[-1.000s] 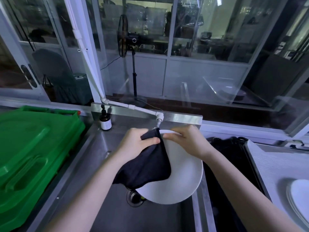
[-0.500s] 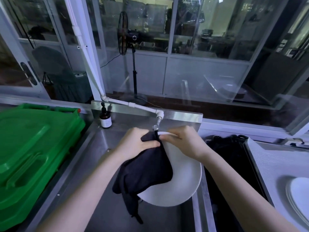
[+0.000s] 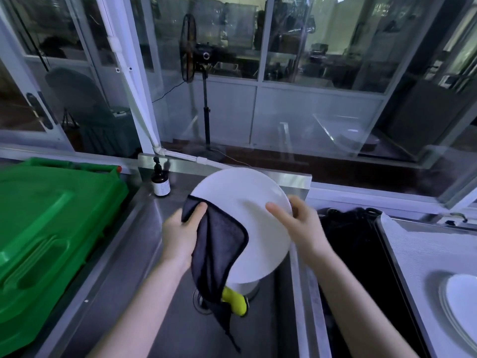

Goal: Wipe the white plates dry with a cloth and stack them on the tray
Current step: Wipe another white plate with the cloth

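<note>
Thumbs did the holding at mid-frame. The left hand [image 3: 180,236] pinched a dark cloth [image 3: 219,244] against the left edge of the white plate [image 3: 247,210], thumb on top of the fabric and fingers hidden behind. The right hand [image 3: 300,227] clasped the plate's right rim, thumb laid across its face and fingers curled round the back.

The plate was held tilted, face toward the camera, in the air above a stainless steel sink [image 3: 154,313] at the centre of the frame. The rest of the cloth hung past the plate's lower edge toward the drain. Just under the plate, a yellow object [image 3: 234,301] lay near the drain, beside something white and rounded that was too hidden to identify.

At the sink's back left corner stood a small dark bottle [image 3: 160,180] with a pale label. A big green plastic container [image 3: 46,228] filled the left side of the frame. Right of the sink sat a black tub [image 3: 358,259]. Beyond it, at the right edge, the tray [image 3: 402,254] with a pale liner held stacked plates [image 3: 462,301] in the lower right corner, partly cut off.

A white pipe [image 3: 124,73] ran down from the upper left to the sink's back ledge. Behind it, glass partitions [image 3: 322,60] spanned the upper frame, with a pedestal fan [image 3: 189,50] standing beyond the glass.
</note>
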`<act>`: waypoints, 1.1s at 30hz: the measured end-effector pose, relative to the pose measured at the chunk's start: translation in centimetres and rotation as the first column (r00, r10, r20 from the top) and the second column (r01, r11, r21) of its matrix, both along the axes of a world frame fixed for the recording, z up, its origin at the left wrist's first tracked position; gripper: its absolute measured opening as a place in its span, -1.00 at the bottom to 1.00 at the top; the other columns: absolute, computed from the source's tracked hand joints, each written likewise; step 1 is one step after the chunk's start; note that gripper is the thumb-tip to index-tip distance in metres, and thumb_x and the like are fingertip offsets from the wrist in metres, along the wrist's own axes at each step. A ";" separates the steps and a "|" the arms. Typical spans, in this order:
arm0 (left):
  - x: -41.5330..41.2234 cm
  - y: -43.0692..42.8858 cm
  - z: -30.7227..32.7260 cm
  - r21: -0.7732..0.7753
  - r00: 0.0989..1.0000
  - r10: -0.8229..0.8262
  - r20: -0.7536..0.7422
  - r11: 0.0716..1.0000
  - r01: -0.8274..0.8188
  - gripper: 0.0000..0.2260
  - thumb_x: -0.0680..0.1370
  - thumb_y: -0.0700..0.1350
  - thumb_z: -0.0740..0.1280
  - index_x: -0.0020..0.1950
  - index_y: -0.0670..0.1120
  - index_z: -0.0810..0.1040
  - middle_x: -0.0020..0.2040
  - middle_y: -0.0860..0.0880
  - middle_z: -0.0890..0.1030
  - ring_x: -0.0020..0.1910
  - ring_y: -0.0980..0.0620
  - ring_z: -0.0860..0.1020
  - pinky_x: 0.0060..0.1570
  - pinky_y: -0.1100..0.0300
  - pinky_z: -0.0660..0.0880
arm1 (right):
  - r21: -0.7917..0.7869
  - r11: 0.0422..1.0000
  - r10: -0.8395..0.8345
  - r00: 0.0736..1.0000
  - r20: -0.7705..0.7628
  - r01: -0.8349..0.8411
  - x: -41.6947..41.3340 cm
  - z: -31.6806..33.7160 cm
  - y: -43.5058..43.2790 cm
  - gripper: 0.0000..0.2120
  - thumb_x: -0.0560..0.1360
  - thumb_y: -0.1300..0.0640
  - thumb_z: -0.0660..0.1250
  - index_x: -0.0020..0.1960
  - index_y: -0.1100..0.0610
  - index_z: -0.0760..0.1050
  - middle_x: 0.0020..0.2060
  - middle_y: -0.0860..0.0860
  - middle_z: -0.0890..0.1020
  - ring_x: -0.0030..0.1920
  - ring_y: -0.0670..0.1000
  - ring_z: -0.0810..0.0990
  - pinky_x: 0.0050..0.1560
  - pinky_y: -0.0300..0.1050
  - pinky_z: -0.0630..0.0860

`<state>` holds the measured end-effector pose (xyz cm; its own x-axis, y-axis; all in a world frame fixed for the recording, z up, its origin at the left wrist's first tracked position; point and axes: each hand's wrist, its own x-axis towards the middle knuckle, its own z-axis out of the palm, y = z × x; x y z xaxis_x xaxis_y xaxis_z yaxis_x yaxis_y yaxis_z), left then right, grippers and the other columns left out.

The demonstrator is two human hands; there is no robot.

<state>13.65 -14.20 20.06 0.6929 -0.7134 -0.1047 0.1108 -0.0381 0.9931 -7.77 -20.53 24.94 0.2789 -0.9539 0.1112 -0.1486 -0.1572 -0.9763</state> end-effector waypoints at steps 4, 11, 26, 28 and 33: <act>0.4 -1.3 2.5 0.056 0.790 -0.345 0.507 0.928 0.369 -0.70 0.41 -0.05 0.54 -0.40 -0.09 0.50 -0.49 0.13 0.45 -0.45 0.21 0.33 -0.42 0.30 0.23 | -0.077 0.933 0.298 0.876 -0.378 -0.351 0.2 2.8 -1.8 -0.67 0.47 -0.14 0.46 -0.32 0.02 0.49 -0.42 -0.10 0.48 -0.37 -0.13 0.44 -0.32 -0.26 0.35; 0.2 -0.9 2.3 0.059 0.894 -0.277 0.351 0.960 0.274 -0.76 0.47 -0.04 0.49 -0.23 -0.20 0.60 -0.34 -0.06 0.63 -0.30 0.09 0.50 -0.28 0.22 0.36 | -0.145 0.985 0.065 0.979 -0.194 -0.094 0.7 0.8 -1.5 -0.53 0.54 -0.07 0.40 -0.39 0.11 0.29 -0.45 -0.08 0.27 -0.39 -0.08 0.23 -0.37 -0.14 0.15; -0.1 -2.4 3.9 0.092 0.664 -0.424 0.616 0.876 0.474 -0.68 0.39 -0.07 0.56 -0.37 -0.18 0.49 -0.48 0.14 0.37 -0.45 0.24 0.28 -0.43 0.29 0.18 | -0.164 0.898 0.288 0.826 -0.485 -0.409 0.7 3.7 -2.7 -0.66 0.51 -0.04 0.44 -0.37 0.03 0.46 -0.46 -0.17 0.38 -0.39 -0.20 0.31 -0.33 -0.31 0.25; -0.5 -2.6 3.7 0.133 0.614 -0.486 0.623 0.839 0.528 -0.65 0.39 -0.05 0.56 -0.37 -0.20 0.47 -0.46 0.14 0.30 -0.45 0.22 0.24 -0.44 0.28 0.13 | -0.255 0.866 0.229 0.794 -0.563 -0.430 1.5 3.3 -2.5 -0.54 0.52 -0.03 0.42 -0.44 0.03 0.28 -0.50 -0.13 0.25 -0.42 -0.14 0.22 -0.37 -0.25 0.17; 0.1 -1.0 1.6 -0.011 0.913 -0.247 0.326 0.964 0.265 -0.74 0.47 0.01 0.49 -0.21 -0.19 0.61 -0.29 -0.10 0.64 -0.29 0.10 0.51 -0.25 0.21 0.38 | -0.241 0.966 0.041 0.977 -0.210 -0.093 0.4 1.3 -1.6 -0.54 0.55 -0.06 0.38 -0.43 0.10 0.37 -0.47 -0.16 0.27 -0.41 -0.14 0.21 -0.37 -0.21 0.16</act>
<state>13.77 -15.15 21.62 0.4763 -0.8689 0.1345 -0.2180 0.0314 0.9754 -7.41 -22.10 26.22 0.3823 -0.8816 0.2770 -0.3191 -0.4073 -0.8557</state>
